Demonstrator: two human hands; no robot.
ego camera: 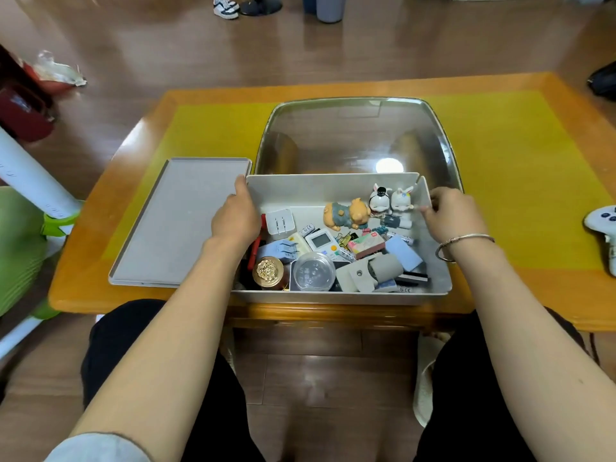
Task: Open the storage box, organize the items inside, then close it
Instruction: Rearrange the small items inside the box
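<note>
Storage box: one white open box [333,191] at the near edge of the table [500,278], between the two hands.
Lid: one grey lid [180,225], lying flat on the table just left of the left hand, beside the box.
Left hand: the left hand [236,218] grips the box's left wall near its far corner, fingers curled over the rim, thumb side up.
Right hand: the right hand [450,215] pinches the box's right wall near the far corner, fingers bent together on the rim; one metal bangle [461,243] sits on that wrist.
Rabbit figurines: two white ones [393,198], upright in the far right corner, just left of the right hand.
Pig figurine: one orange figure [346,213], lying on its side, left of the rabbits.
Chargers: one white plug adapter [280,223] just right of the left hand; one pale blue plug adapter [276,251] nearer, below that hand.
Digital timer: one white unit with a screen [321,241], mid-box between the hands.
Gold-capped jar: one [268,271], near left corner, beneath the left wrist.
Clear round container: one [313,271], right of the jar.
Pink box: one small carton [365,245], below the pig.
Blue card: one [403,253], below the right hand.
Clear cover: one large transparent tray [356,135], on the table beyond the box.
Game controller: one white [603,221], far right of the right hand.
</note>
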